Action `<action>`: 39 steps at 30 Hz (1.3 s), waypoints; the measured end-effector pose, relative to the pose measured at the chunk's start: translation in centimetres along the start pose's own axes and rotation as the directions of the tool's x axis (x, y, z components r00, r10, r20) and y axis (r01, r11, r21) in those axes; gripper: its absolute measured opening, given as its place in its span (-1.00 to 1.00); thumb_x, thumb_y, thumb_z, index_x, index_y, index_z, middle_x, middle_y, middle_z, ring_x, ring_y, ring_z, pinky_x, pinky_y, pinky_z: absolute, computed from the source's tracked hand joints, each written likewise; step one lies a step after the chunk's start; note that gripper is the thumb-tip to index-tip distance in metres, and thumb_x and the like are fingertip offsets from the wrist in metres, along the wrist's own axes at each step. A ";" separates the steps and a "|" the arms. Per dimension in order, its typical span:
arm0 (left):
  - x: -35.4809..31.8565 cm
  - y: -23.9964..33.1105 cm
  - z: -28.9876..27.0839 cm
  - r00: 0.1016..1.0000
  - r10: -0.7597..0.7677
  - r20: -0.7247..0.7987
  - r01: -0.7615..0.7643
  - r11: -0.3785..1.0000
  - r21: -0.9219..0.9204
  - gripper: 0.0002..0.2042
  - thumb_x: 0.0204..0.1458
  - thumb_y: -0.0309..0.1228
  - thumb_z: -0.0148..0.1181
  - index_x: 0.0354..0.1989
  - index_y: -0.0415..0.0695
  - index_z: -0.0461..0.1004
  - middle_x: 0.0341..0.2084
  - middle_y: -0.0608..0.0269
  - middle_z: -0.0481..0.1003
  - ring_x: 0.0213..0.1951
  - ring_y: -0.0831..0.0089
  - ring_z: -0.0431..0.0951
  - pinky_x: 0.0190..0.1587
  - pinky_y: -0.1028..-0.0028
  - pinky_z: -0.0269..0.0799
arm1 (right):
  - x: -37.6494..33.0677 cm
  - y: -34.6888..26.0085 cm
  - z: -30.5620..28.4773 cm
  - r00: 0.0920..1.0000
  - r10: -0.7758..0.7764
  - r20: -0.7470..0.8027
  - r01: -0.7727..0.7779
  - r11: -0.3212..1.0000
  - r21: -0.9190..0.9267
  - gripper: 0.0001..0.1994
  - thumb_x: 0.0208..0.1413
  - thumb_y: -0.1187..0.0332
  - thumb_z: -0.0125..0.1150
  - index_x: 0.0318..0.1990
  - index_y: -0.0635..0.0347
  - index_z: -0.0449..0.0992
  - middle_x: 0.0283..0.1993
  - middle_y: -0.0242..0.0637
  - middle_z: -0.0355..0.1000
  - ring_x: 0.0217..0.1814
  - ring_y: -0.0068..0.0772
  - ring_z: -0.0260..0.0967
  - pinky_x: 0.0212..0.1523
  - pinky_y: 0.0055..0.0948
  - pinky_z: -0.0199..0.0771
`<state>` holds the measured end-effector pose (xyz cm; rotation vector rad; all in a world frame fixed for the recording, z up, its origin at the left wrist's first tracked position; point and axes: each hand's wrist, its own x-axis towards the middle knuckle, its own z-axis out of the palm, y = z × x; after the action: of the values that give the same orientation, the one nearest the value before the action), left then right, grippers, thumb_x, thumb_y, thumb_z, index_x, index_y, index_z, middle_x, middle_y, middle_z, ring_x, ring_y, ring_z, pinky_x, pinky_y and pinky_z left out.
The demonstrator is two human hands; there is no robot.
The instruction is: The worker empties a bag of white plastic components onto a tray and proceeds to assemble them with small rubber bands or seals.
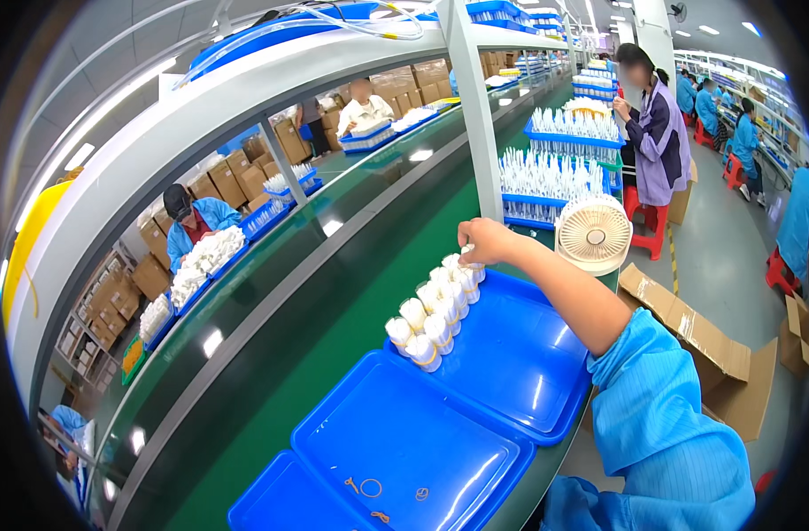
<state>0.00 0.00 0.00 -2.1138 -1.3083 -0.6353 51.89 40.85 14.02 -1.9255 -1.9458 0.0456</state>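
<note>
White banded bundles (438, 329) stood in rows along left side of far blue tray (524, 358), stretching near-left from right hand (487, 241), curled over rows' far end; whether gripping, could not tell.

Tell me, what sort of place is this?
Probably a factory hall for assembly or packing: blue trays, many filled with white pieces, line a long green work surface; people in blue work nearby, and cardboard boxes stand stacked behind.
</note>
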 end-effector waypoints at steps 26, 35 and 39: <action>1.9 1.0 -1.0 0.999 -0.037 -0.038 0.036 0.999 -0.039 -0.62 -0.19 -0.19 0.12 -0.20 -0.12 0.35 -0.24 0.04 0.48 -0.17 0.04 0.45 0.08 0.08 0.08 | -11.0 -12.0 2.6 0.966 -0.260 0.007 0.245 0.919 0.308 -0.50 -0.16 0.22 0.28 -0.08 0.17 0.21 -0.21 0.02 0.36 -0.18 0.03 0.36 -0.20 -0.16 0.37; 1.2 0.4 -1.1 0.986 -0.151 -0.075 0.135 0.974 -0.184 -0.58 -0.15 -0.21 0.11 -0.14 -0.22 0.33 -0.20 -0.05 0.42 -0.11 -0.03 0.40 0.07 0.07 0.11 | -17.8 -8.2 -0.3 0.930 -0.224 -0.291 0.307 0.909 0.282 -0.26 -0.29 0.09 0.40 0.05 0.19 0.16 -0.03 0.02 0.17 -0.11 0.12 0.29 -0.14 -0.15 0.36; 3.2 0.3 -3.1 0.999 -0.030 -0.014 0.024 0.950 -0.311 -0.66 -0.14 -0.29 0.12 -0.17 -0.17 0.35 -0.17 -0.05 0.40 -0.09 -0.09 0.37 0.03 0.02 0.15 | -29.5 2.3 -5.1 0.906 0.191 -0.378 -0.152 0.980 0.131 -0.50 -0.13 0.20 0.28 -0.02 0.11 0.28 -0.08 -0.10 0.27 -0.07 -0.03 0.29 -0.13 -0.22 0.34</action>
<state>1.29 -0.23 4.30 -2.3340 -1.2980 -0.9238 54.72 11.12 10.45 -1.8667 -1.4847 -0.1769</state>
